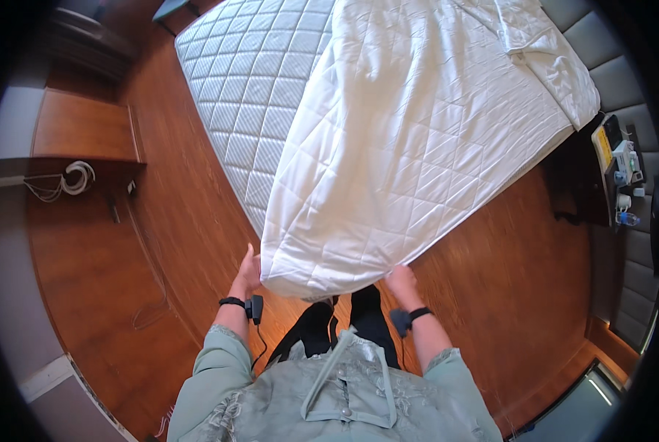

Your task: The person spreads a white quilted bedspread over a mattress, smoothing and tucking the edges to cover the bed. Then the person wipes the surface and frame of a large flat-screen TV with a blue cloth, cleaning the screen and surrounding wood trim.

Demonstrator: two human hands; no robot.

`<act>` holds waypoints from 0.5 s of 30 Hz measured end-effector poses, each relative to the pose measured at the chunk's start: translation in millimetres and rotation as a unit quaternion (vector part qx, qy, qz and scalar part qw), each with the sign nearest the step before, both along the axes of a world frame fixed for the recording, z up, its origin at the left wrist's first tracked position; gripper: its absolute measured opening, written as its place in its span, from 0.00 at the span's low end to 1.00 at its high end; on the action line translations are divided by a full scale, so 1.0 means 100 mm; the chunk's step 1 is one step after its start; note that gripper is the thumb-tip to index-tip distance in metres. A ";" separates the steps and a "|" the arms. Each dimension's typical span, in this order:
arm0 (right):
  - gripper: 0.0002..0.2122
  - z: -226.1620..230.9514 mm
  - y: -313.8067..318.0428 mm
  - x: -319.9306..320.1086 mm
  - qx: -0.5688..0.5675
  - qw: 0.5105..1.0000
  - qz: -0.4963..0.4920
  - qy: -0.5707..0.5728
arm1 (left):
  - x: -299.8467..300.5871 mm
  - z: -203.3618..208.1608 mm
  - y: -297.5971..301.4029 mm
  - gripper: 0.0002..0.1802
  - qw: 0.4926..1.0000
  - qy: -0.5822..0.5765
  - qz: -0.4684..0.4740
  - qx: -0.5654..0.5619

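Reddish-brown wooden floor (491,295) is surrounding a bed whose pale quilted mattress (256,66) is showing bare along its left part, while a white quilted cover (418,140) is lying over the rest, bunched into long folds down the middle and drooping at its near end between the two hands. From my remote station I am seeing the left hand (248,272) touching the cover's near left edge, thumb pointing up; its other fingers are partly hiding behind the cloth, so I am not able to tell whether they are gripping. Fingers of the right hand (401,283) are curling in and pinching the hem on the near right. I am judging the cover to be soft, limp and padded, light at any one point yet dragging as a whole, not fragile, and probably sliding easily over the mattress; I am favouring the hem near the two corners as the place to take hold, with the hands well apart. Containers are standing on the bedside surface (612,199) at far right: a clear bottle (628,219) and a white box (628,158), whose contents I am not managing to make out.
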State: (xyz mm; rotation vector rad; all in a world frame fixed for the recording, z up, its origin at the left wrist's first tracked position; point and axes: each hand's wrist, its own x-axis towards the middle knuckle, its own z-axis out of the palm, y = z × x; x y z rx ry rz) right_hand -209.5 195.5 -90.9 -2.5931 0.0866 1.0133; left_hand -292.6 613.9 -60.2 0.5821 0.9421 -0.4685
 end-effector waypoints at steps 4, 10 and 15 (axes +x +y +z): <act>0.12 -0.01 0.71 -0.17 0.205 0.968 0.114 -0.090 | 0.13 -0.22 -0.13 0.26 0.996 0.011 -0.034 0.083; 0.22 0.14 1.68 -0.40 0.386 0.899 0.201 -0.037 | 0.37 -0.15 0.18 0.17 0.995 -0.028 -0.011 0.091; 0.28 0.11 1.80 -0.29 0.354 0.922 0.151 0.041 | 0.75 0.12 0.19 0.21 0.984 -0.037 -0.172 -0.017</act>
